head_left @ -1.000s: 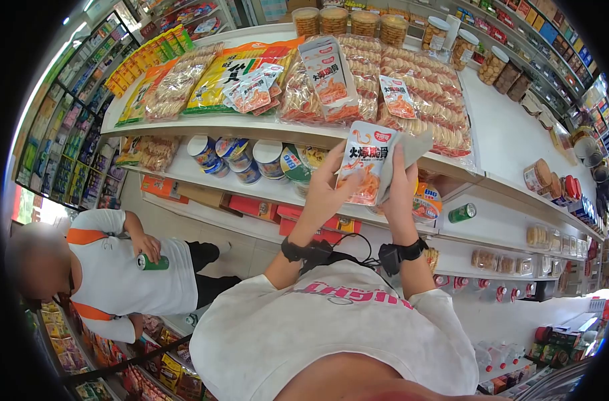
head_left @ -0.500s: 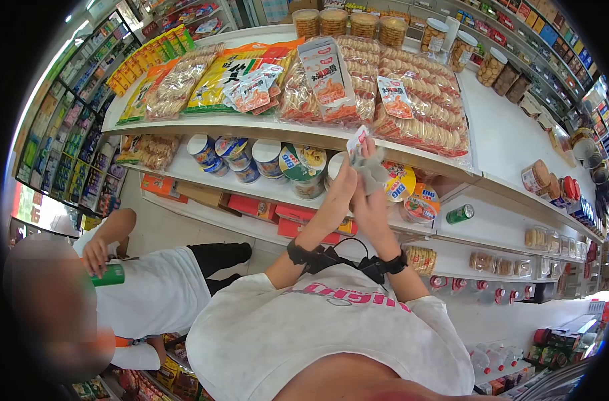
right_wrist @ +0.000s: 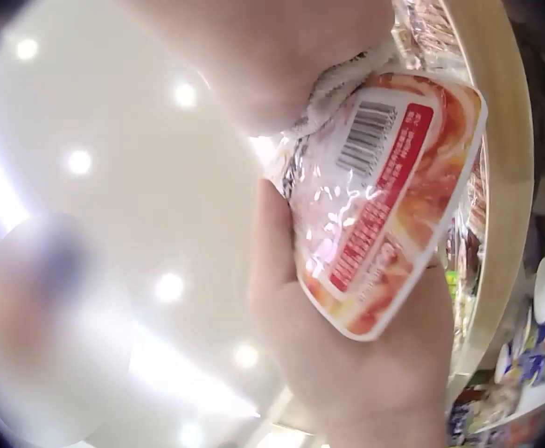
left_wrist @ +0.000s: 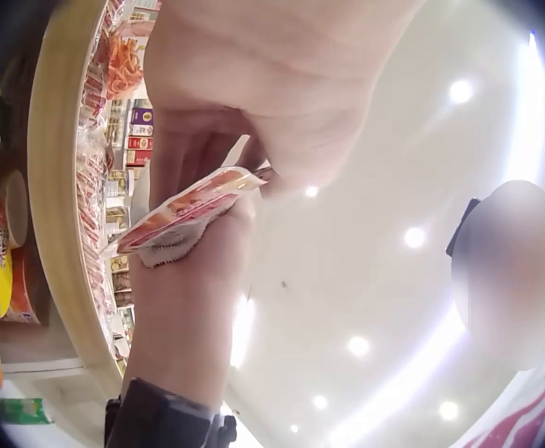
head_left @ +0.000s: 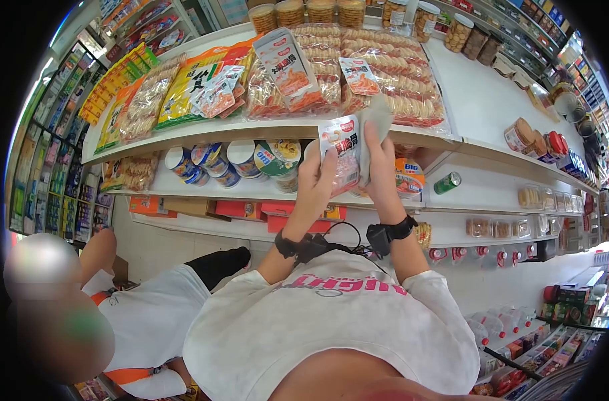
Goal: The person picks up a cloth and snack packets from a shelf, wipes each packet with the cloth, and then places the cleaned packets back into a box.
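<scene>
In the head view my left hand (head_left: 315, 178) grips a white and red snack packet (head_left: 343, 148) by its left side, thumb on the front. My right hand (head_left: 383, 175) holds a grey cloth (head_left: 376, 120) against the packet's right side. In the right wrist view the packet (right_wrist: 375, 201) shows its barcode side, with the left hand (right_wrist: 361, 369) below it and the cloth (right_wrist: 342, 89) bunched under the right hand (right_wrist: 282, 51). The left wrist view catches the packet (left_wrist: 193, 210) nearly edge-on between both hands; some fingers are hidden behind it.
An open snack box (head_left: 287, 70), loose packets (head_left: 217, 90) and bagged biscuits (head_left: 398, 73) lie on the upper shelf. Instant noodle tubs (head_left: 241, 157) stand below, with a green can (head_left: 446, 182) to the right. Another person in a white shirt (head_left: 157, 314) is at the lower left.
The hands came together with the packet turned edge-on, then parted slightly, its printed front showing again. The head view has shifted, and the other person has leaned lower.
</scene>
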The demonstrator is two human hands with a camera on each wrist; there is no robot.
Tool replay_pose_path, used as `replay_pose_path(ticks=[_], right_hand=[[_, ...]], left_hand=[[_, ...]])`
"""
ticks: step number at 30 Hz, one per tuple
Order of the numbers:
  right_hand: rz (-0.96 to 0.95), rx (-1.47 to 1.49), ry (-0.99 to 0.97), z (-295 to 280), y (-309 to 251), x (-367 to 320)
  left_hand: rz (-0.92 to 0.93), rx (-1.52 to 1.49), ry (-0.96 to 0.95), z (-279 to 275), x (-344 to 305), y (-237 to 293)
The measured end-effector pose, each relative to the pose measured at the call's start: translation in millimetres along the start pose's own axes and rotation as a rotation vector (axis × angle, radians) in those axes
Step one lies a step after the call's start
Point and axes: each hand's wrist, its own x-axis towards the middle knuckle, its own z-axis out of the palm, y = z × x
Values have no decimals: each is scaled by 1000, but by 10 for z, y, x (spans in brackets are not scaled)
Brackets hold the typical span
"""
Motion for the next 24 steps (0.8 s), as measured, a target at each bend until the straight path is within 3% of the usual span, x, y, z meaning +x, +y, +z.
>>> replay_pose_path(ticks=[1,3,7,9,12,15,18,21,24], right_hand=[[-46,-146,-46,-14,16,-60],[-136,-438,-134,-85,68,-166],[-224,-524,-45,-269,41,-185],[-346,-725,29,-348,-5,-180],[-400,-817,-103,-433,-76,-212],[-838,-1149,-318,-153,-149,-352],[-843,-1317,-291,-273,-121,-261],[-758,-1079,-31,-287,-194,-152],[-240,-787,-96,-581,-222,-36]], left_hand=[[138,4,64,34,48,-38],[129,41,91,30,84,-56],[140,222,100,73,161,-152],[30,146,23,98,145,-115],[-112,-129,-55,252,75,-142],[-246,-234,-107,287,39,-133],[-277,-153,-181,255,50,-169],[-187,-143,-194,392,21,-86],[-173,-144,-153,359,45,-133]])
